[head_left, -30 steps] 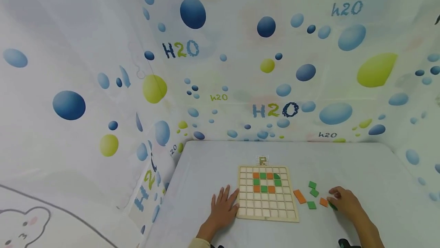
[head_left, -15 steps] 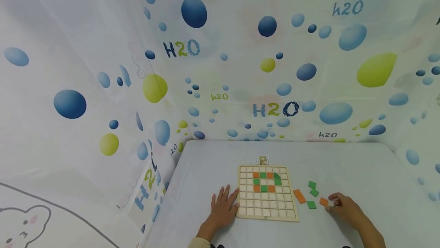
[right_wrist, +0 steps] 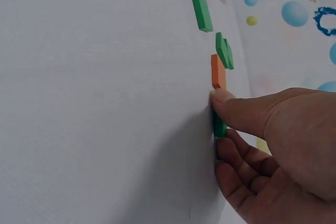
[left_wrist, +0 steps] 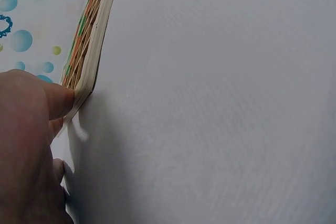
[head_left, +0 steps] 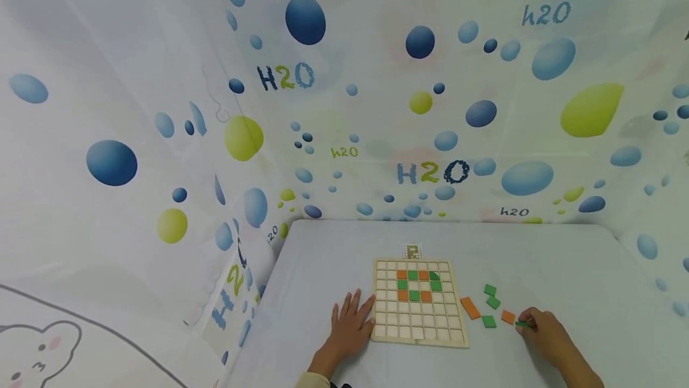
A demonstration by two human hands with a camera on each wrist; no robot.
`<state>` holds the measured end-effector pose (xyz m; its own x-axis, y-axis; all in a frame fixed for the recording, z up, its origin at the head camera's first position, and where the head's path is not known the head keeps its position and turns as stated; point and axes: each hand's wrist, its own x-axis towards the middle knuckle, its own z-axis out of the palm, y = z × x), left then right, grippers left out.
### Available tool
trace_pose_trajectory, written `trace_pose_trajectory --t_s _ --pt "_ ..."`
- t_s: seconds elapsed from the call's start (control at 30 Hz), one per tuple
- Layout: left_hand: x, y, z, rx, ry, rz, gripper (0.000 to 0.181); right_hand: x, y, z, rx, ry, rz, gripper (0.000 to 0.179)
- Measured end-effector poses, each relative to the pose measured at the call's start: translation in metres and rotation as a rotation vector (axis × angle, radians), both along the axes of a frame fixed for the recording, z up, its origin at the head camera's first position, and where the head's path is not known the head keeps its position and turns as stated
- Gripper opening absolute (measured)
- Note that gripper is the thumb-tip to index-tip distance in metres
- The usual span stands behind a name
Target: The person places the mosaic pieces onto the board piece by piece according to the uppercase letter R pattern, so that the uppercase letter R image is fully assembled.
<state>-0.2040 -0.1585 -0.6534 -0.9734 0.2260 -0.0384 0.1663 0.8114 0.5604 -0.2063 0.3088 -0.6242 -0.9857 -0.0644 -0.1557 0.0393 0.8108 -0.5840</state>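
Observation:
A wooden grid board (head_left: 420, 318) lies on the table, with orange and green pieces set as a ring in its upper cells. One corner of that ring is a rounded green piece (head_left: 434, 277). My left hand (head_left: 348, 329) rests beside the board, fingers spread; its thumb (left_wrist: 62, 99) touches the board's side edge. To the right, my right hand (head_left: 550, 333) pinches a green tile (right_wrist: 219, 124) between thumb and fingers, tilted on its edge close over the table. Right next to this tile lies an orange square tile (head_left: 508, 317).
Several loose pieces lie between board and right hand: an orange rectangle (head_left: 470, 308), a green tile (head_left: 488, 321) and a green pair (head_left: 492, 302). A small pattern card (head_left: 413, 250) sits behind the board. A printed curtain (head_left: 377, 107) surrounds the table.
My right hand shifted left toward the orange square tile, then back slightly right, and the green tile now shows tilted up between its fingers. My left hand and the board stayed put.

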Motion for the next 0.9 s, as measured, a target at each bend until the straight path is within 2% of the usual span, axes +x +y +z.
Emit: trace_pose_trajectory --t_s 0.13,0.27,0.37,0.47,0.6,0.73,0.8,0.9 --pt "0.001 0.001 0.001 0.011 0.002 0.001 0.054 0.001 0.0 -0.002 0.014 0.02 -0.01 0.019" --pt "0.003 0.002 0.002 0.009 0.01 0.0 0.054 0.002 0.002 0.0 0.046 0.087 -0.048 0.025" --pt "0.004 0.002 0.004 0.014 0.012 -0.01 0.054 0.003 0.004 0.0 0.06 0.104 -0.084 0.024" --pt "0.006 0.002 0.011 0.01 -0.007 -0.022 0.054 0.002 0.005 -0.001 0.048 0.073 -0.1 0.024" --pt "0.007 0.003 0.017 -0.011 -0.019 -0.027 0.054 -0.001 0.007 -0.003 0.006 0.005 -0.07 0.037" --pt "0.007 0.003 0.013 0.014 0.006 -0.023 0.054 -0.002 0.006 0.0 0.0 -0.028 -0.029 0.033" --pt "0.006 0.002 0.009 0.026 0.021 -0.017 0.054 -0.003 0.005 0.0 0.012 -0.026 -0.03 0.026" --pt "0.005 0.002 0.004 0.019 0.021 -0.007 0.054 -0.003 0.005 0.001 0.028 -0.022 -0.054 0.028"
